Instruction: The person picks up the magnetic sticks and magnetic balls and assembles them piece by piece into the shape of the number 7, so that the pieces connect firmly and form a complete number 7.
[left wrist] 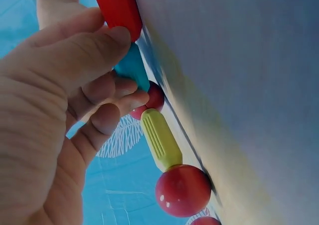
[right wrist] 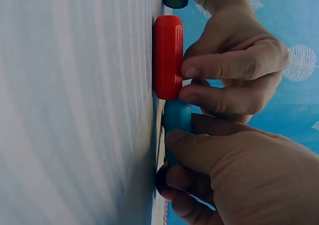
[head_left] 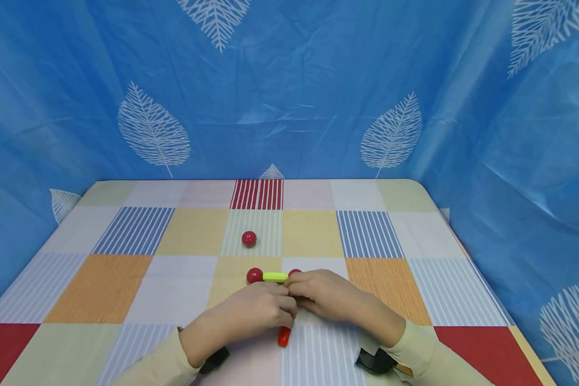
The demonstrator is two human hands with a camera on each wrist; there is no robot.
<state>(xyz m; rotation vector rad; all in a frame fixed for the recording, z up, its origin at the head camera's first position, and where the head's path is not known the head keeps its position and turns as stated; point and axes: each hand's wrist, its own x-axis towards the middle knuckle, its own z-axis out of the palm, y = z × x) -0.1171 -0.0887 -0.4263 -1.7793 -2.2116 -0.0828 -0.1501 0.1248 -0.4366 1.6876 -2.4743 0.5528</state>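
My left hand (head_left: 258, 306) pinches a red ridged rod (right wrist: 168, 58) between thumb and fingers, low over the cloth. Close beside it, my right hand (head_left: 325, 295) grips a blue rod (right wrist: 177, 116) that stands end to end with the red one. Beyond the blue rod sits a red ball (left wrist: 155, 96), partly covered by fingers. A yellow-green ridged rod (head_left: 275, 277) runs from that ball to another red ball (head_left: 254, 275) on the left. Fingers hide whether the red and blue rods are joined.
A loose red ball (head_left: 249, 239) lies farther back on the patchwork tablecloth (head_left: 183, 279). Blue curtains with white leaf prints (head_left: 289, 96) hang behind and along both sides of the table. Each wrist wears a dark strap-on device (head_left: 376, 361).
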